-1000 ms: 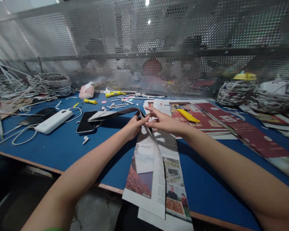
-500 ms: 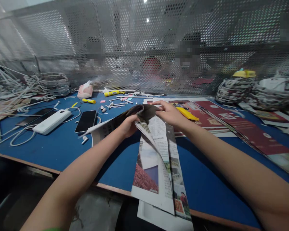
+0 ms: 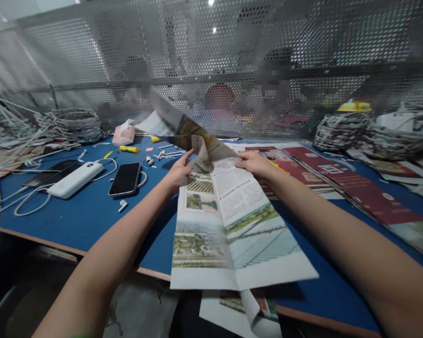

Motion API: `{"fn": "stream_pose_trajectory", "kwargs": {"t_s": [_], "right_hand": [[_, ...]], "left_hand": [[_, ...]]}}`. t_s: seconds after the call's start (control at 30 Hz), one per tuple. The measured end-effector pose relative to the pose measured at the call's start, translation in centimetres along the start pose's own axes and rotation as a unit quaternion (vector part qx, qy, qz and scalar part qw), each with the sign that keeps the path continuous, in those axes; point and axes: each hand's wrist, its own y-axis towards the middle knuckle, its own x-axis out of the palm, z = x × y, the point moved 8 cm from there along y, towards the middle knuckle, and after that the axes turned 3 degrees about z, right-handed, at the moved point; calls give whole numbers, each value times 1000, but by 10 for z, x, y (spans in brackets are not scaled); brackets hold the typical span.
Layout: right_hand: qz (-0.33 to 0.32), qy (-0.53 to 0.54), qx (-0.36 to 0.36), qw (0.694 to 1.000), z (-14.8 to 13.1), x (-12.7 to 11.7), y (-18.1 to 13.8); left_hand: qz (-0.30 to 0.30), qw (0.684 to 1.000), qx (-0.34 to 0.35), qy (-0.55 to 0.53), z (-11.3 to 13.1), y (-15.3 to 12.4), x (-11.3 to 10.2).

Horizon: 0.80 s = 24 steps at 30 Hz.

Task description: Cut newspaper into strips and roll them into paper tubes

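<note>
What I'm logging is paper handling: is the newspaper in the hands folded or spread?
Spread: the newspaper shows two pages side by side across a centre crease, left hand and right hand holding its edges.

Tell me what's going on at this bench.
A person holds a newspaper sheet spread open over the blue table, left hand gripping its left edge, right hand its right edge. The sheet's far end curls up in the air, blurred. A second sheet lies underneath at the near edge. A phone and power bank sit to the left.
</note>
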Motion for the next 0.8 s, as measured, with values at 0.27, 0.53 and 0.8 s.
{"fn": "stream_pose_trajectory", "kwargs": {"t_s": [0.27,0.53,0.8], "right_hand": [[-18,79,48,996,22,1,4],[-23,22,14,999,32,25,-2],[22,-35,-64,997,21,37,-11]], "left_hand": [[13,999,38,11,16,-3,-6],[-71,983,-70,-155,7,-13,17],[-140,977,-94,127,-37,-27,43]]}}
